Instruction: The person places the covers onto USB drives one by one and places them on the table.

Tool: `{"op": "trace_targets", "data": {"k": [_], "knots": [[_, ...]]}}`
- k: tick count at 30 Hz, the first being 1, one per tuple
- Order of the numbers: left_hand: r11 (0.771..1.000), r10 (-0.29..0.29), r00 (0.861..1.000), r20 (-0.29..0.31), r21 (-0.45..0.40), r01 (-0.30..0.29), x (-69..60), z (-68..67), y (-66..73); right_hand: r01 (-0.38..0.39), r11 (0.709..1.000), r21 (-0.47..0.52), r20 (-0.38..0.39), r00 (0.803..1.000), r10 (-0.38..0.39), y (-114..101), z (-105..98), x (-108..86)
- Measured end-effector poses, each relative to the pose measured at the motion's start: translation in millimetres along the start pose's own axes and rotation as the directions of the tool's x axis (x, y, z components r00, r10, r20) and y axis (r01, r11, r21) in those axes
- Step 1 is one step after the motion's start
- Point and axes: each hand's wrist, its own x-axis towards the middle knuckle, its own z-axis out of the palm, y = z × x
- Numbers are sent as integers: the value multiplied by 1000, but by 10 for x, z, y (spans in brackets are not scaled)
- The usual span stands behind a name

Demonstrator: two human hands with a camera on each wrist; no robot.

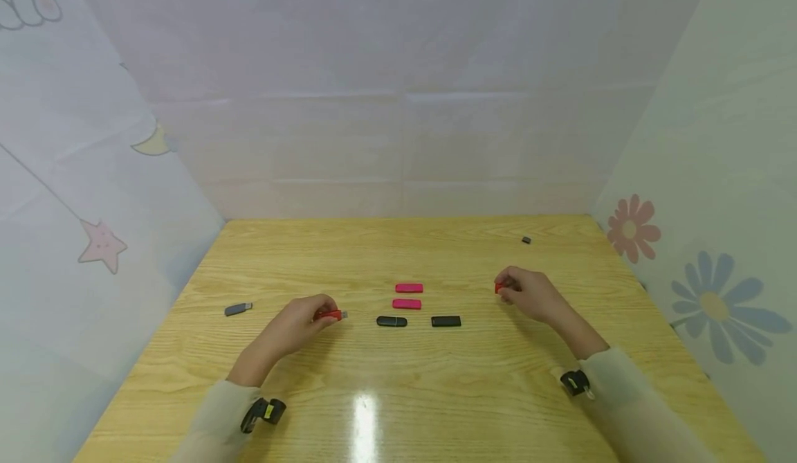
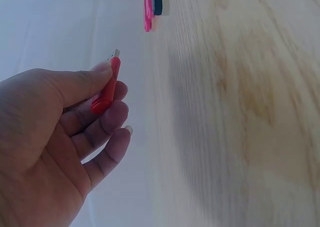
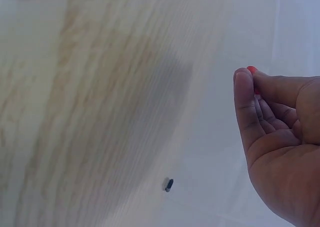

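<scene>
My left hand (image 1: pixel 297 323) pinches a red USB stick (image 1: pixel 333 315) between thumb and fingers, above the left-middle of the table. The stick's bare metal plug (image 2: pixel 116 52) points away from the palm in the left wrist view. Over on the right side, my right hand (image 1: pixel 530 295) holds a small red piece (image 1: pixel 498 288), which looks like a cap, in its fingertips. Most of that piece is hidden by the thumb and finger; only a red edge (image 3: pixel 252 69) shows in the right wrist view. The two red things are well apart.
Between the hands lie two pink USB sticks (image 1: pixel 409 288), a dark rounded stick (image 1: pixel 391 322) and a dark rectangular one (image 1: pixel 445 321). A grey USB stick (image 1: pixel 239 309), plug bare, lies at left. A small dark piece (image 1: pixel 526 240) sits far right. Cloth-like walls (image 1: pixel 398 144) border the wooden table (image 1: pixel 398 394).
</scene>
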Motion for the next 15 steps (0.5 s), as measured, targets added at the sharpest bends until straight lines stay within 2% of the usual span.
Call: {"op": "trace_targets", "data": {"k": [7,15], "knots": [[1000,24,1000,-3,-12,-24,109,61,76,57,998,41,4,998,-58,-98,44,-12],[999,46,999,3,4,-46,241,134,180,46,996,70,11,999,-47,-191,136,-23]]}}
